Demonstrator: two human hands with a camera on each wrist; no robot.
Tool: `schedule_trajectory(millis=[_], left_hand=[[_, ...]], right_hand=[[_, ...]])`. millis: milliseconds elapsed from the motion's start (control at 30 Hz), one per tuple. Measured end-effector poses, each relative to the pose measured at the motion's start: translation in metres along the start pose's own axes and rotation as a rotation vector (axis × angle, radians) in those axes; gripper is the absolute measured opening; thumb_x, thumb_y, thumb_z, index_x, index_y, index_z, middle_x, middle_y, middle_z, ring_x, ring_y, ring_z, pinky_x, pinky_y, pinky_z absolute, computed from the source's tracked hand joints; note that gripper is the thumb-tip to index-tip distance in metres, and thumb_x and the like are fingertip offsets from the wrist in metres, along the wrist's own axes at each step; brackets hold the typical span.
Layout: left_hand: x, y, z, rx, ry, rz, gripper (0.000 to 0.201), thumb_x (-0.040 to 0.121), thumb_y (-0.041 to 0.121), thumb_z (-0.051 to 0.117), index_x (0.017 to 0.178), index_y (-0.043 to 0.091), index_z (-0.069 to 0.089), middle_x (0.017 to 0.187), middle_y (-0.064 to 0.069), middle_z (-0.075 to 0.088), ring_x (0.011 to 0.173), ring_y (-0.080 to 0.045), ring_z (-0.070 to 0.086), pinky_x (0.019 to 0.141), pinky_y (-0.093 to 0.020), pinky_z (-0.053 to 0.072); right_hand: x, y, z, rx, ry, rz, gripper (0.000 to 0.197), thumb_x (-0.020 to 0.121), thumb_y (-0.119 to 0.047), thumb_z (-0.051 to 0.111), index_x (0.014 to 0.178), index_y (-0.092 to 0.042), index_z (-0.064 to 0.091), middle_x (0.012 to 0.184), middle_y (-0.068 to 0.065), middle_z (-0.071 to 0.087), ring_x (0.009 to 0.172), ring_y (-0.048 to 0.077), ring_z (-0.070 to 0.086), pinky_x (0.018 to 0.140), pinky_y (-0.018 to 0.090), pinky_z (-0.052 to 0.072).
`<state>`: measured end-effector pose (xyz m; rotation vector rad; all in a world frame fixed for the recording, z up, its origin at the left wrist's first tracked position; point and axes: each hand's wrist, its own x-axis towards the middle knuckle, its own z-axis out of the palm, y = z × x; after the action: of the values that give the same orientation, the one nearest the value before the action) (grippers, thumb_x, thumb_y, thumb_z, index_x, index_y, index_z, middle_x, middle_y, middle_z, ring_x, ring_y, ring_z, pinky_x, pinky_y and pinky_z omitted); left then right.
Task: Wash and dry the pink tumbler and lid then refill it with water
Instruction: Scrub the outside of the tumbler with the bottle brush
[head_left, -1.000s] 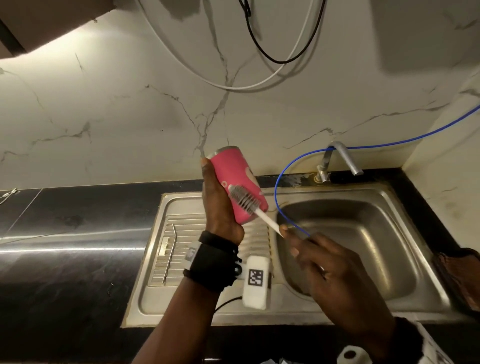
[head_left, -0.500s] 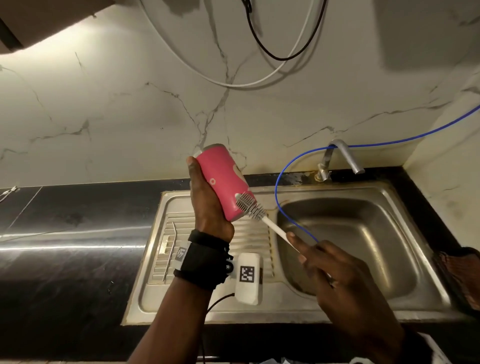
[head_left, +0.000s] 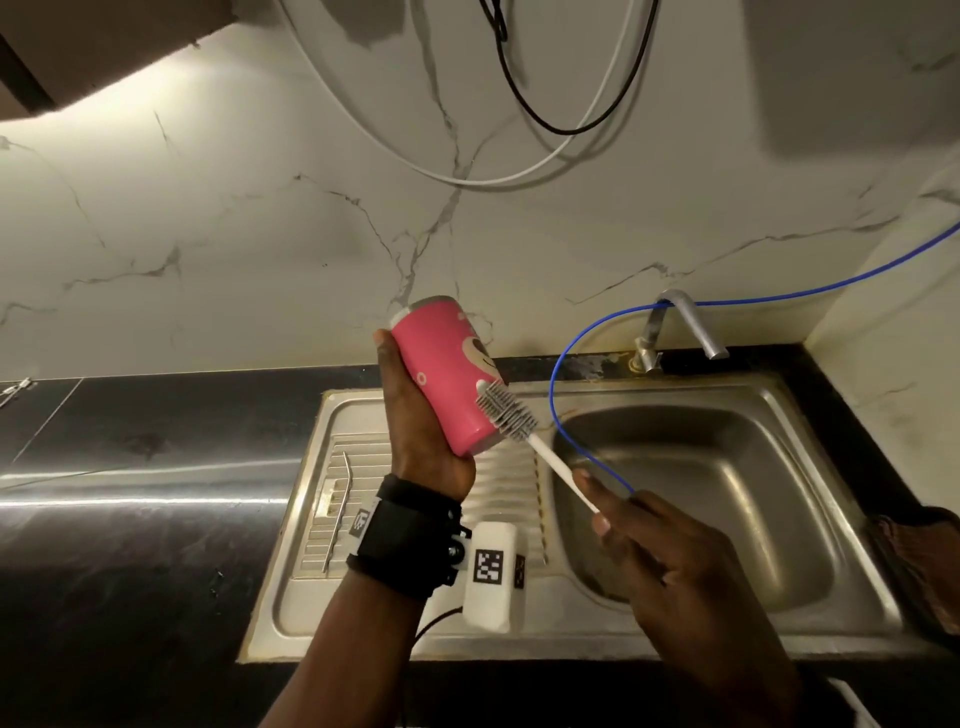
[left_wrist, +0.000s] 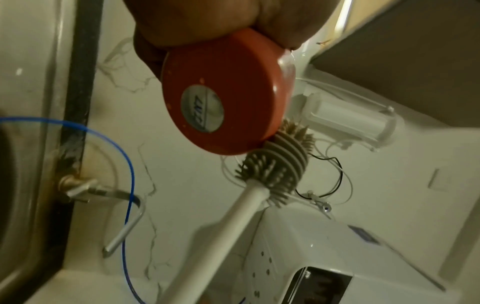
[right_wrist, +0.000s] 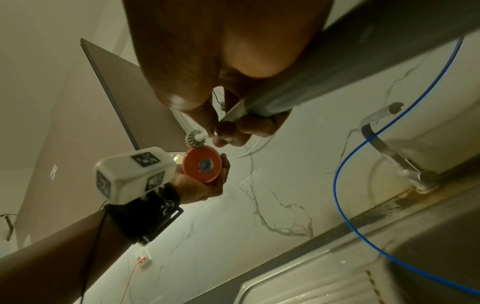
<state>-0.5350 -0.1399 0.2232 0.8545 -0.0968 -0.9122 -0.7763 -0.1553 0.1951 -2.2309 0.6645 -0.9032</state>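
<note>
My left hand (head_left: 415, 441) grips the pink tumbler (head_left: 444, 379), tilted with its base toward me, above the sink's drainboard. Its round base with a silver sticker (left_wrist: 223, 92) shows in the left wrist view and also in the right wrist view as the tumbler base (right_wrist: 202, 164). My right hand (head_left: 670, 561) holds the white handle of a bottle brush (head_left: 506, 413). The grey silicone brush head (left_wrist: 275, 164) presses against the tumbler's lower side near the base. The lid is not in view.
A steel sink (head_left: 696, 499) with drainboard (head_left: 322, 519) sits in a black counter (head_left: 130, 571). A bent metal straw (head_left: 337, 509) lies on the drainboard. A tap (head_left: 680, 327) and a thin blue hose (head_left: 566, 395) stand at the back. A brown cloth (head_left: 930, 561) lies at the right.
The brush head has slid down the tumbler's side toward its base. My left hand has lifted and tilted the tumbler a little further left.
</note>
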Motion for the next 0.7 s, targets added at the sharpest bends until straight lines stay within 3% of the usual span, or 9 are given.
schedule_trajectory(millis=[167, 333, 467, 567, 633, 700], left_hand=[[-0.011, -0.020, 0.008, 0.006, -0.044, -0.063, 0.072, 0.101, 0.078, 0.039, 0.130, 0.021, 0.072, 0.109, -0.008, 0.077, 0.091, -0.024, 0.073, 0.090, -0.044, 0.058], [-0.002, -0.003, 0.003, -0.014, -0.042, 0.009, 0.078, 0.100, 0.079, 0.040, 0.139, 0.017, 0.066, 0.111, -0.009, 0.075, 0.092, -0.024, 0.074, 0.079, -0.040, 0.063], [-0.003, -0.003, 0.004, 0.048, -0.052, 0.005, 0.075, 0.096, 0.069, 0.061, 0.143, 0.011, 0.061, 0.106, -0.010, 0.072, 0.094, -0.029, 0.068, 0.079, -0.041, 0.062], [-0.007, -0.016, 0.007, 0.129, -0.079, -0.054, 0.101, 0.082, 0.070, 0.080, 0.154, 0.007, 0.048, 0.119, -0.020, 0.065, 0.109, -0.041, 0.060, 0.081, -0.047, 0.061], [-0.010, -0.023, 0.008, 0.171, -0.096, -0.071, 0.093, 0.087, 0.069, 0.073, 0.151, 0.005, 0.050, 0.119, -0.022, 0.067, 0.100, -0.038, 0.067, 0.079, -0.047, 0.062], [-0.008, -0.025, 0.005, 0.172, -0.109, -0.089, 0.069, 0.099, 0.062, 0.057, 0.138, 0.005, 0.062, 0.108, -0.017, 0.072, 0.086, -0.030, 0.071, 0.075, -0.043, 0.063]], right_hand=[[0.026, 0.003, 0.007, -0.008, 0.106, 0.007, 0.059, 0.091, 0.009, 0.068, 0.140, -0.023, 0.063, 0.080, -0.022, 0.051, 0.073, -0.008, 0.055, 0.073, 0.003, 0.035], [0.009, 0.002, 0.003, 0.036, 0.062, -0.004, 0.050, 0.096, -0.012, 0.061, 0.142, -0.035, 0.061, 0.081, -0.017, 0.053, 0.069, -0.001, 0.057, 0.068, 0.008, 0.039], [0.001, 0.002, 0.003, 0.026, 0.054, 0.042, 0.054, 0.095, -0.017, 0.062, 0.143, -0.043, 0.056, 0.082, -0.015, 0.056, 0.070, 0.000, 0.059, 0.067, 0.009, 0.040], [0.015, -0.002, 0.008, -0.019, 0.097, -0.001, 0.049, 0.095, -0.014, 0.064, 0.139, -0.035, 0.063, 0.080, -0.016, 0.050, 0.068, -0.002, 0.054, 0.068, 0.008, 0.038], [0.027, -0.005, 0.011, -0.051, 0.111, -0.023, 0.048, 0.096, -0.010, 0.065, 0.140, -0.031, 0.064, 0.082, -0.015, 0.052, 0.071, -0.002, 0.054, 0.070, 0.007, 0.038], [0.036, -0.006, 0.012, -0.051, 0.120, -0.026, 0.048, 0.097, -0.006, 0.067, 0.140, -0.029, 0.064, 0.089, -0.008, 0.062, 0.077, 0.001, 0.061, 0.073, 0.010, 0.043]])
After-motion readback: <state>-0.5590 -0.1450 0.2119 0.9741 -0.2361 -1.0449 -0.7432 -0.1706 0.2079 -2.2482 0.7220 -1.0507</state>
